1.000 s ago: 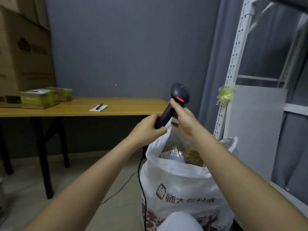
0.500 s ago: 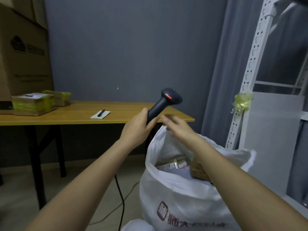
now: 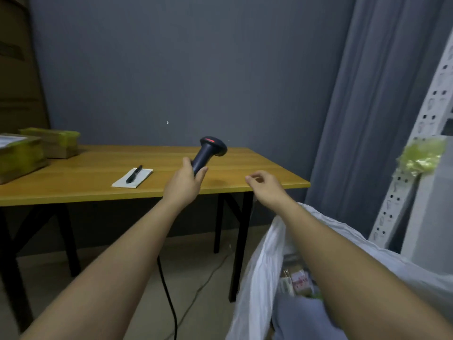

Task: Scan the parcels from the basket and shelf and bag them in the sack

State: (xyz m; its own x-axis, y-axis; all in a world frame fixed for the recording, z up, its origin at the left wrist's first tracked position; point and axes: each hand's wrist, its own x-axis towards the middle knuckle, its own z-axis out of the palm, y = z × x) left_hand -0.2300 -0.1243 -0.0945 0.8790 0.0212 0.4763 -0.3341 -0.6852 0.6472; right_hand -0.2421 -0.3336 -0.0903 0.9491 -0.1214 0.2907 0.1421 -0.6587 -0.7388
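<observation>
Right hand (image 3: 266, 186) now off scanner (image 3: 208, 153), fingers loosely curled, left hand (image 3: 183, 184) gripping handle

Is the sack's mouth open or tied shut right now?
Open. The white sack gapes at its rim, and parcels show inside below the right forearm.

Head view (only one): faces forward-down, close over hands (image 3: 182, 182).
</observation>
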